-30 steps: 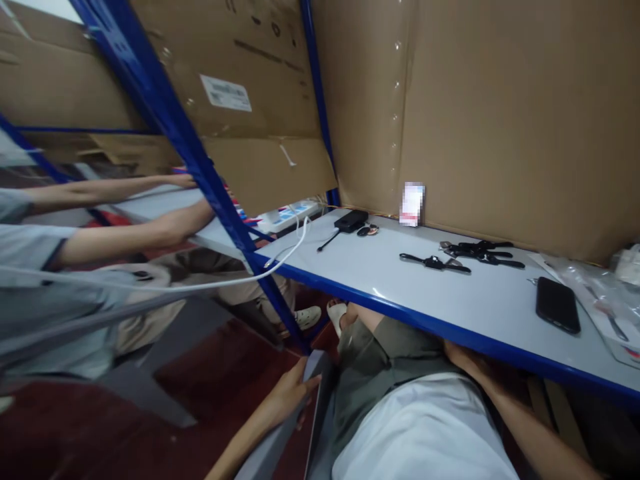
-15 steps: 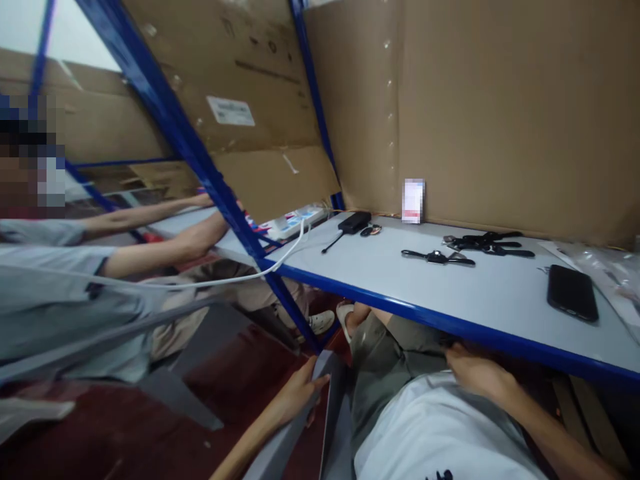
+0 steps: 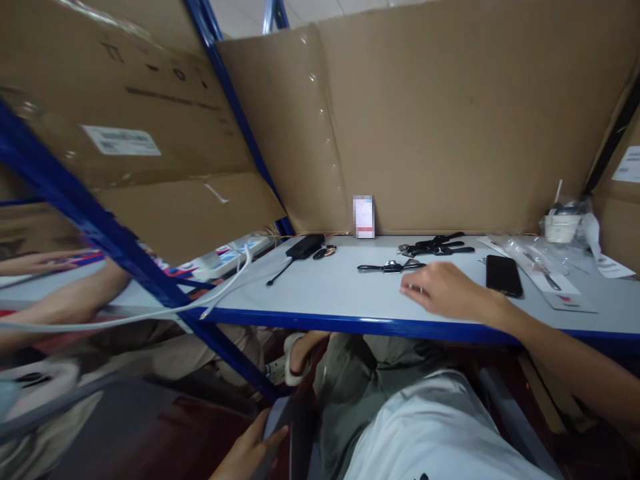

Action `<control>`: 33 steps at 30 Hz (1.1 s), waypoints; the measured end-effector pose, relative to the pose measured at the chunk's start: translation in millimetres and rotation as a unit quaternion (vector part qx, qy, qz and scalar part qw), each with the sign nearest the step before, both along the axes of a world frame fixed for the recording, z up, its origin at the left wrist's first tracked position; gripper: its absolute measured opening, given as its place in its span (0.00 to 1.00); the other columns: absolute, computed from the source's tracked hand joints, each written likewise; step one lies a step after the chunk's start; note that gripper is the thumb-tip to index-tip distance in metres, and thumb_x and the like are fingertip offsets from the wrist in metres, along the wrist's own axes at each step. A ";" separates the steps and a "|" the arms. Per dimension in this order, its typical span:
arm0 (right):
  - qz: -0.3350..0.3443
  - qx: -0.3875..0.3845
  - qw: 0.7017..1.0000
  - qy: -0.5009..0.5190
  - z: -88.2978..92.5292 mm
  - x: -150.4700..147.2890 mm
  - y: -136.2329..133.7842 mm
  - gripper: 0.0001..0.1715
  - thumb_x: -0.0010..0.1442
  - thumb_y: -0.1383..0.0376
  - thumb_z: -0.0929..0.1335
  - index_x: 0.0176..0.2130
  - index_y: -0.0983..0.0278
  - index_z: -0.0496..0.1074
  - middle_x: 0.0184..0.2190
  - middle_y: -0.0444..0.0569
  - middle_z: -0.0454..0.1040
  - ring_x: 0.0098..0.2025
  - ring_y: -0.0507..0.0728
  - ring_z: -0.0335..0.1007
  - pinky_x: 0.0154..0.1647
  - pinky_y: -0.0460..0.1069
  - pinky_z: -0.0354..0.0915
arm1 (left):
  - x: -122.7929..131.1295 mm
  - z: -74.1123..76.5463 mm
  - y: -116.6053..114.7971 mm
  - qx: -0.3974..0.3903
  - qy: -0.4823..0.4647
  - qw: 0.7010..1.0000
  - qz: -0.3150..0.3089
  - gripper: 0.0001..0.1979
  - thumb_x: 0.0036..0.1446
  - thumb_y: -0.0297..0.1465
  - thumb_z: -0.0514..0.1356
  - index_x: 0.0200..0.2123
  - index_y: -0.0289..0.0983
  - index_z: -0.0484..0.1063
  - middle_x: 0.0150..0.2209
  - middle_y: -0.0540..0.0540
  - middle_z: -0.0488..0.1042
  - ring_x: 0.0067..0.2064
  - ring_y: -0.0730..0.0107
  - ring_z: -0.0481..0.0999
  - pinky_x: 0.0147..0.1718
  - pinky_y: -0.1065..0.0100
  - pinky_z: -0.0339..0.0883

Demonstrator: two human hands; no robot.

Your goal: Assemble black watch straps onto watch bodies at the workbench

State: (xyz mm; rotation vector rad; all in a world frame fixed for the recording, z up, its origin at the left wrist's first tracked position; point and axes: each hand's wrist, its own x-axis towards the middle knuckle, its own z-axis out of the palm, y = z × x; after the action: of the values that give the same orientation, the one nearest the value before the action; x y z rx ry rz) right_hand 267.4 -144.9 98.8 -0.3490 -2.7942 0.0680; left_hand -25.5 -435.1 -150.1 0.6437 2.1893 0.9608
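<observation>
My right hand (image 3: 445, 292) hovers low over the grey worktable (image 3: 325, 293), fingers loosely curled and holding nothing. Just beyond its fingertips lies a black watch with its strap spread out (image 3: 390, 268). More black watch straps (image 3: 435, 247) lie further back. A black phone (image 3: 504, 275) rests face down to the right of the hand. My left hand (image 3: 250, 450) is down by my lap, fingers wrapped on the edge of a grey seat (image 3: 280, 427).
A black adapter with a cable (image 3: 304, 247) and a small ring (image 3: 325, 252) lie at the back left. A white power strip (image 3: 235, 253) trails a white cable. Clear bags (image 3: 540, 267) sit right. Cardboard walls surround the table. Another person's arms (image 3: 65, 300) reach in at left.
My right hand came up from under the table edge and now sits above the tabletop near the watch. The view swung right and upward. My left hand stays on the seat edge.
</observation>
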 end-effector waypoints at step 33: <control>-0.141 0.077 0.987 0.008 -31.4 -79.3 102.8 0.20 0.67 0.65 0.60 0.39 0.66 0.80 0.37 0.59 0.81 0.38 0.61 0.76 0.36 0.49 0.58 | 9.4 15.1 -33.5 -0.056 0.101 0.993 0.011 0.27 0.47 0.53 0.58 0.42 0.39 0.68 0.27 0.45 0.76 0.29 0.51 0.80 0.27 0.60 0.73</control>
State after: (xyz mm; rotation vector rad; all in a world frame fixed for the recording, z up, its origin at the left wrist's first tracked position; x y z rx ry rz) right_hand 188.1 -42.1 67.4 -0.6957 -2.6816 -0.2082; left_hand -16.1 -468.6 -135.0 0.6897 2.4143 0.8062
